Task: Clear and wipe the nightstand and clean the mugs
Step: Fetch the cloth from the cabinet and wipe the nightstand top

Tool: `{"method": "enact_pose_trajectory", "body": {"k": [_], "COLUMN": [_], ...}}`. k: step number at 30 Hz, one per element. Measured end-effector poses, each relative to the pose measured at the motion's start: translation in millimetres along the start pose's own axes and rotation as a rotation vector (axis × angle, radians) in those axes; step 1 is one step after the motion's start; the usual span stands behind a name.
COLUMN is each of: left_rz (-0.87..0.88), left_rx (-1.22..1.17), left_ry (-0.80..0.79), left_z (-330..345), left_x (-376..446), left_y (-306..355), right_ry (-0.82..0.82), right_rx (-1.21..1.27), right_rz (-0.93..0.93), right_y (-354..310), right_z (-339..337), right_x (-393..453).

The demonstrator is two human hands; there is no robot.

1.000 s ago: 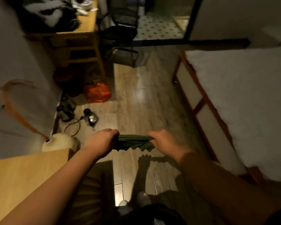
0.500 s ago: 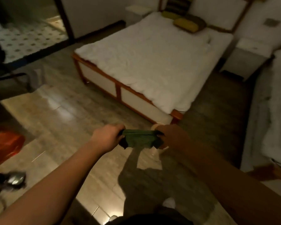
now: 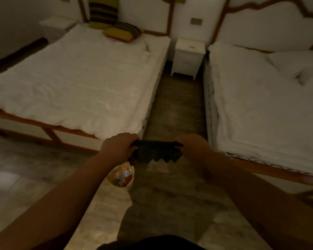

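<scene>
A dark green cloth is stretched between my two hands in front of me, its lower edge hanging in folds. My left hand grips its left end and my right hand grips its right end. A white nightstand stands far ahead against the wall, between the two beds. A small dark item lies on its top; I cannot tell what it is. No mugs are visible.
A white bed lies to the left and another white bed to the right, with a narrow wooden-floor aisle between them. A small bin with colourful rubbish sits on the floor below my left hand. A second nightstand stands far left.
The view has swung right, from the desk corner and the single bed to face the aisle between both beds. My hands keep hold of the cloth throughout.
</scene>
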State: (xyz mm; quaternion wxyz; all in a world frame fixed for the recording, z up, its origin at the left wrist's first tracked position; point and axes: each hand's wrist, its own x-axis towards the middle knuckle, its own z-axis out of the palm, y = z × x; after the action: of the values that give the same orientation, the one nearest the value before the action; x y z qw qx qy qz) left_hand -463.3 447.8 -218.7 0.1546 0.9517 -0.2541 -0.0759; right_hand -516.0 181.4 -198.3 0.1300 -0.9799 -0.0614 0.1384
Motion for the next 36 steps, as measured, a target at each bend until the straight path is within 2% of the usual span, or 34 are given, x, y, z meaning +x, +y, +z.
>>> {"method": "enact_pose_trajectory", "body": {"k": [5, 10, 16, 26, 36], "left_rz": [0.09, 0.174, 0.191, 0.259, 0.207], "left_rx": [0.009, 0.009, 0.021, 0.042, 0.093], "left_ry": [-0.007, -0.06, -0.08, -0.09, -0.108], "left_z": [9.7, 15.3, 13.7, -37.3, -25.5], "left_x": [79.9, 158.9, 275.1, 481.4, 691.1], "left_y": [43.9, 57.7, 46.2, 42.0, 69.4], "right_ry": [0.033, 0.011, 0.089, 0.144, 0.165], "right_rx": [0.024, 0.023, 0.055, 0.121, 0.09], "right_rz": [0.084, 0.114, 0.152, 0.215, 0.142], "right_y": [71.7, 120.0, 175.5, 265.7, 422.2], "right_z": [-32.1, -51.8, -77.2, -156.4, -213.4], "right_x": [8.3, 39.8, 118.8, 266.3, 421.9]}}
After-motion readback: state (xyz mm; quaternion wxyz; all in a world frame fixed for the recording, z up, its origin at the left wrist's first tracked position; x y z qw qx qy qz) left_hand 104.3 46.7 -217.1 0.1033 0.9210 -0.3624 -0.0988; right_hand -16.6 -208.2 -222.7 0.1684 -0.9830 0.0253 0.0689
